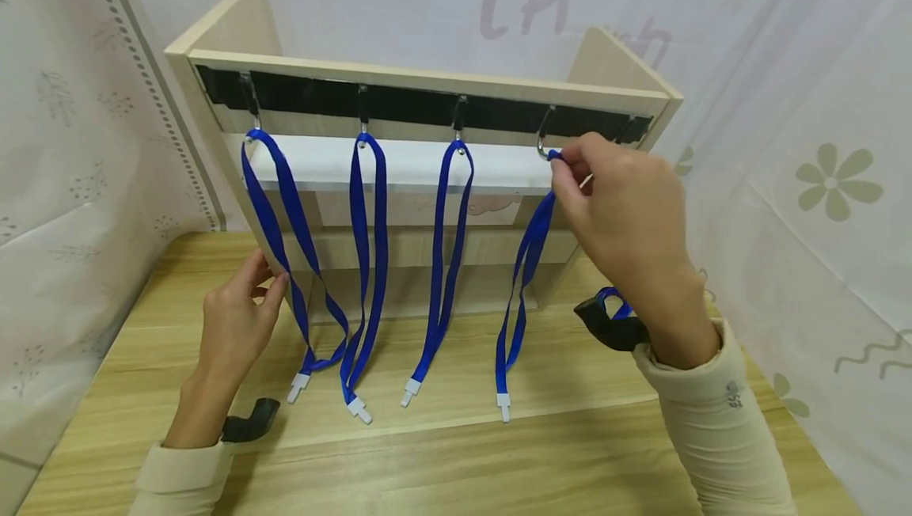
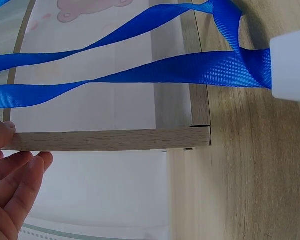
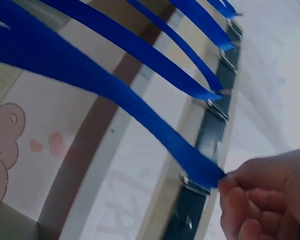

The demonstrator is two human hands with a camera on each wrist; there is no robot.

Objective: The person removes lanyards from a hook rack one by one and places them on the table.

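Right hand [image 1: 627,215], upper right, pinches the fourth lanyard [image 1: 523,271] at its hook [image 1: 545,144]; left hand [image 1: 238,318], fingers relaxed and straight, steadies the rack's side panel [image 1: 214,128].

Blue lanyards [image 1: 366,263] with white clips [image 1: 503,405]; pale wood rack [image 1: 427,81], black strip [image 1: 413,104]; white curtain [image 1: 819,144], green flowers [image 1: 834,181].
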